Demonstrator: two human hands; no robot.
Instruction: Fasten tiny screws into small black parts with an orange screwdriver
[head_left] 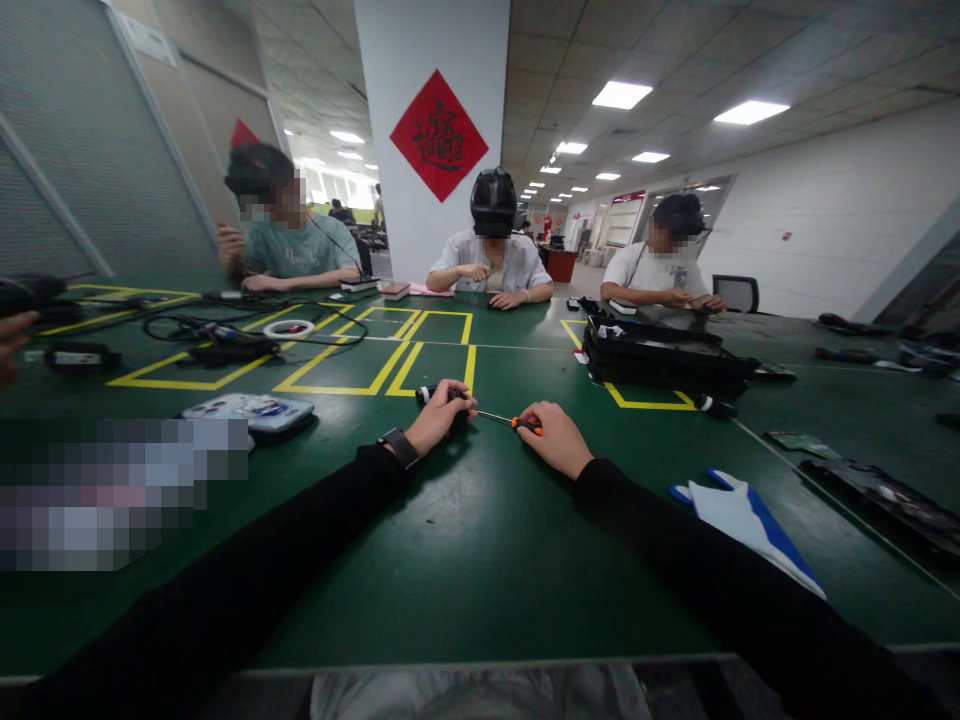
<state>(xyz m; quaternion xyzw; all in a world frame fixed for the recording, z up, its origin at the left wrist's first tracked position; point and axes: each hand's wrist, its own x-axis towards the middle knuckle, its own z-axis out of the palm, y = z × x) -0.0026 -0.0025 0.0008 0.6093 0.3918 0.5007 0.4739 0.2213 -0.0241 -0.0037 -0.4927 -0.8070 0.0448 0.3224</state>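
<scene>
My right hand is closed round the orange and black handle of a screwdriver. The thin metal shaft points left, its tip at the fingers of my left hand. That hand grips a small black cylindrical part with a whitish band, which sticks out past the knuckles on the far side. My fingers cover most of this part, so its exact kind and where the tip meets it are hidden. Both hands are just above the green table, near its middle.
A black open case stands ahead on the right, with a similar black cylinder beside it. A blue and white glove lies near my right forearm. Cables and a phone-like object are left. Several people sit across the table.
</scene>
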